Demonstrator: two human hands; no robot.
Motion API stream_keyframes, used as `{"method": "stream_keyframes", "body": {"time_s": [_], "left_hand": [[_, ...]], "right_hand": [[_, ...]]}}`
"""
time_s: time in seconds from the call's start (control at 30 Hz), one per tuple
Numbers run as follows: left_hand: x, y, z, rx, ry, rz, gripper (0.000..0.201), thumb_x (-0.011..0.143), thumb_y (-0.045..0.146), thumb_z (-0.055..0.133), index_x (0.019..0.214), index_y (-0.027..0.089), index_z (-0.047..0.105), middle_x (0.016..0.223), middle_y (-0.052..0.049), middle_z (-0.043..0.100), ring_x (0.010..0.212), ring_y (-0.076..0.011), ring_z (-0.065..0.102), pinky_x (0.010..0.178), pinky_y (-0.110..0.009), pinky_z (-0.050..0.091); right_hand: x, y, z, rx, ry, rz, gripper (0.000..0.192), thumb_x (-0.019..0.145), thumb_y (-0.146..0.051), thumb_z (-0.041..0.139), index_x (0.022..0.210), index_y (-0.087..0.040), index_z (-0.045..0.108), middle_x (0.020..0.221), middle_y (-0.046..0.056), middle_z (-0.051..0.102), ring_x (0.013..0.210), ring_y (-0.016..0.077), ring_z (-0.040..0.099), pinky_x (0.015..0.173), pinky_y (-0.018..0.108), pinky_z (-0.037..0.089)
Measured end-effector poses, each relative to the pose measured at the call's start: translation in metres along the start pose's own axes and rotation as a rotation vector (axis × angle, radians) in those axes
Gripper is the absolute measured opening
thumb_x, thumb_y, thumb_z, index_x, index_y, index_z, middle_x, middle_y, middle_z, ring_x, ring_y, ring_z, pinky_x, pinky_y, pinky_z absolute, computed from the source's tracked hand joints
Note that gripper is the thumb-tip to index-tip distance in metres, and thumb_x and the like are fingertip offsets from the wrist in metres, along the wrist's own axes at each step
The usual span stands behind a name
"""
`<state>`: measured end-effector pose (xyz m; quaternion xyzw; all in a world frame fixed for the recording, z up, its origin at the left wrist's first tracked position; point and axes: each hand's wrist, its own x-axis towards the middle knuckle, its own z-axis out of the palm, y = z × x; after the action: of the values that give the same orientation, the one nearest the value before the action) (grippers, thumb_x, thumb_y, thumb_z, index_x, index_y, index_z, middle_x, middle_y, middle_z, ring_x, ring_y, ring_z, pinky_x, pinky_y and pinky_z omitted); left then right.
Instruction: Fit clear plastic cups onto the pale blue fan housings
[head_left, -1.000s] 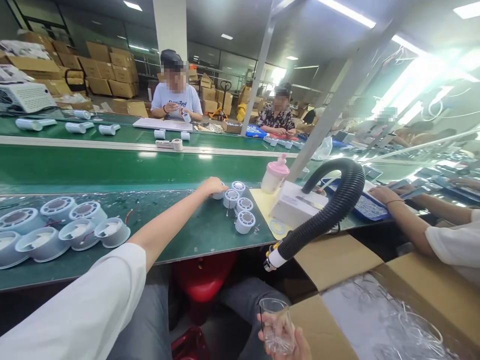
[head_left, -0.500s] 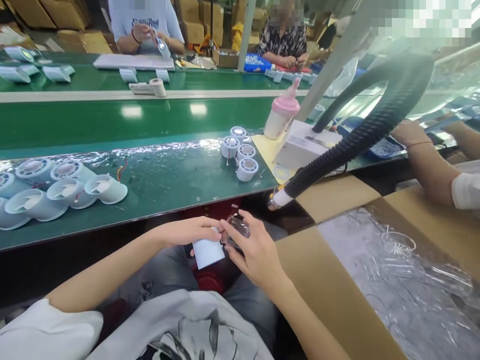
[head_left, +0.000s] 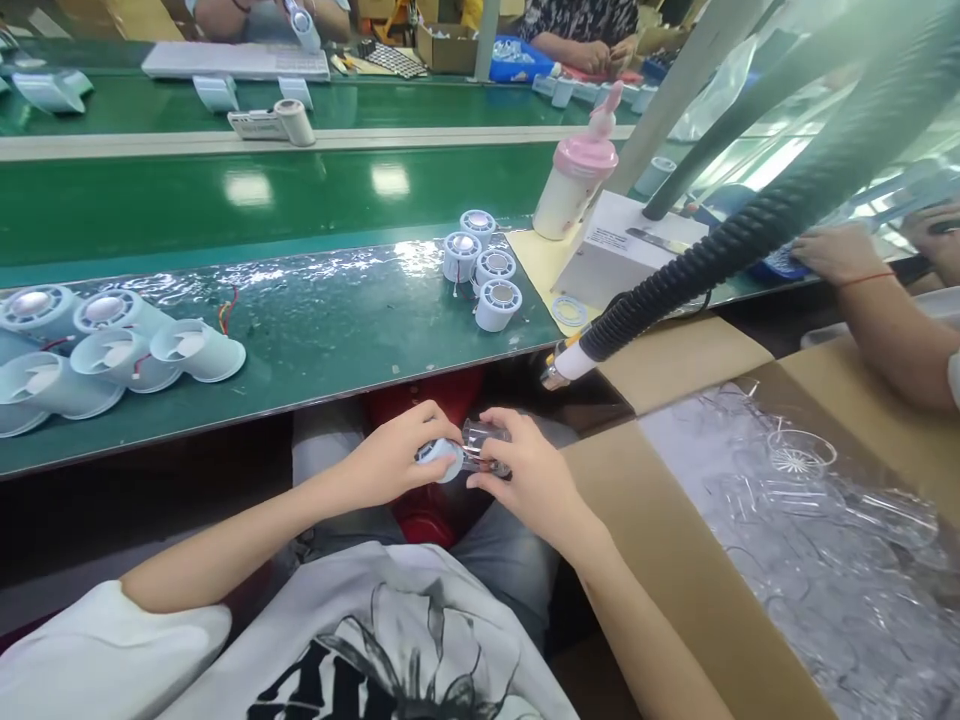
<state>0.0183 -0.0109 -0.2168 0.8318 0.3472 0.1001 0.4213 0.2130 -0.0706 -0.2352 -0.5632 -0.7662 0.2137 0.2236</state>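
Over my lap, my left hand [head_left: 409, 450] is closed around a light-blue cylindrical housing [head_left: 448, 462], its round end partly covered by the fingers. My right hand [head_left: 525, 465] grips a clear plastic cup-like piece [head_left: 478, 440] between thumb and fingers. The clear piece sits right against the housing; whether the two are joined I cannot tell. Ahead on the bench stand several small light-blue housings [head_left: 498, 304] with round slotted tops and thin wires. At the left lie several larger light-blue housings [head_left: 196, 348], some with red wires showing.
An open cardboard box [head_left: 675, 570] of clear plastic pieces [head_left: 810, 500] is at my right. A black flexible hose [head_left: 690, 260] slants over the bench edge near a white box [head_left: 622, 250] and a pink-lidded bottle [head_left: 574, 185]. Across the green belt [head_left: 315, 190], co-workers' hands are busy.
The light-blue housing has turned so its round end shows, and the clear piece now lies against it. Both hands stay close together. The view has tilted down.
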Motion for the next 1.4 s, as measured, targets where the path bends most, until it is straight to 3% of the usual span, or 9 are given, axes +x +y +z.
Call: {"method": "stream_keyframes", "body": {"time_s": [0.1,0.27,0.4,0.53,0.7,0.8,1.0,1.13,1.4], "left_hand": [[-0.001,-0.001,0.001,-0.089,0.064,0.006,0.02,0.085,0.028,0.055,0.102,0.021,0.06,0.101,-0.004,0.054,0.092,-0.0171,0.054,0.084,-0.03,0.044],[-0.002,-0.009,0.01,-0.184,0.139,0.006,0.056,0.067,0.044,0.075,0.117,0.025,0.058,0.097,-0.003,0.051,0.088,-0.0176,0.054,0.077,-0.03,0.047],[-0.004,-0.018,0.016,-0.152,0.1,0.111,0.06,0.06,0.046,0.079,0.115,0.026,0.062,0.101,-0.005,0.051,0.097,-0.0212,0.053,0.087,-0.037,0.046],[-0.005,-0.018,0.016,-0.212,0.042,0.148,0.062,0.062,0.039,0.079,0.12,0.026,0.059,0.124,-0.01,0.05,0.116,-0.0266,0.05,0.101,-0.043,0.04],[-0.007,-0.009,0.014,-0.485,-0.042,0.062,0.061,0.068,0.028,0.075,0.125,0.023,0.054,0.121,-0.01,0.058,0.11,-0.0248,0.058,0.091,-0.039,0.05],[-0.008,-0.008,0.014,-0.651,-0.083,-0.011,0.062,0.069,0.024,0.074,0.126,0.022,0.051,0.128,-0.011,0.055,0.112,-0.0242,0.057,0.093,-0.039,0.049],[-0.013,-0.01,0.016,-0.899,-0.063,-0.111,0.054,0.073,0.024,0.072,0.123,0.025,0.052,0.129,-0.008,0.055,0.104,-0.02,0.06,0.09,-0.035,0.049],[-0.016,-0.007,0.011,-0.847,-0.119,-0.094,0.06,0.073,0.026,0.072,0.129,0.027,0.049,0.128,-0.008,0.056,0.1,-0.0201,0.061,0.084,-0.033,0.051],[-0.019,0.006,-0.003,-0.658,-0.128,0.039,0.069,0.07,0.021,0.075,0.133,0.027,0.047,0.139,-0.009,0.048,0.122,-0.0265,0.051,0.099,-0.038,0.045]], "right_hand": [[-0.004,-0.002,-0.003,0.212,-0.009,0.051,0.011,0.082,-0.028,0.063,0.073,-0.021,0.064,0.115,0.007,0.056,0.101,0.0219,0.057,0.083,0.037,0.051],[-0.01,-0.007,-0.005,0.489,0.073,0.184,0.02,0.087,-0.027,0.054,0.072,-0.019,0.064,0.103,0.007,0.057,0.096,0.0189,0.059,0.082,0.032,0.048],[-0.011,-0.005,-0.005,0.77,0.101,0.328,0.024,0.078,-0.033,0.064,0.059,-0.018,0.064,0.096,0.007,0.06,0.088,0.0193,0.061,0.068,0.028,0.05],[-0.008,-0.001,-0.002,0.955,0.173,0.459,0.028,0.064,-0.034,0.075,0.048,-0.017,0.06,0.085,0.007,0.064,0.086,0.0219,0.063,0.077,0.035,0.05],[-0.007,0.001,-0.003,1.146,0.168,0.585,0.032,0.063,-0.041,0.076,0.05,-0.016,0.06,0.088,0.007,0.07,0.088,0.0242,0.065,0.073,0.038,0.054],[-0.012,0.002,-0.006,1.126,0.108,0.475,0.027,0.067,-0.043,0.075,0.061,-0.018,0.067,0.104,0.009,0.07,0.099,0.0272,0.065,0.082,0.043,0.054],[-0.028,0.003,-0.003,0.535,0.048,-0.017,0.038,0.075,-0.024,0.072,0.112,-0.026,0.063,0.135,0.008,0.054,0.125,0.0257,0.05,0.105,0.044,0.04],[-0.034,0.007,0.001,0.526,0.069,-0.031,0.044,0.075,-0.028,0.073,0.115,-0.024,0.056,0.13,0.009,0.058,0.122,0.025,0.053,0.102,0.04,0.045],[-0.034,0.003,-0.009,0.727,-0.002,0.068,0.046,0.073,-0.028,0.075,0.114,-0.024,0.053,0.127,0.009,0.059,0.123,0.0266,0.051,0.1,0.04,0.046]]}}
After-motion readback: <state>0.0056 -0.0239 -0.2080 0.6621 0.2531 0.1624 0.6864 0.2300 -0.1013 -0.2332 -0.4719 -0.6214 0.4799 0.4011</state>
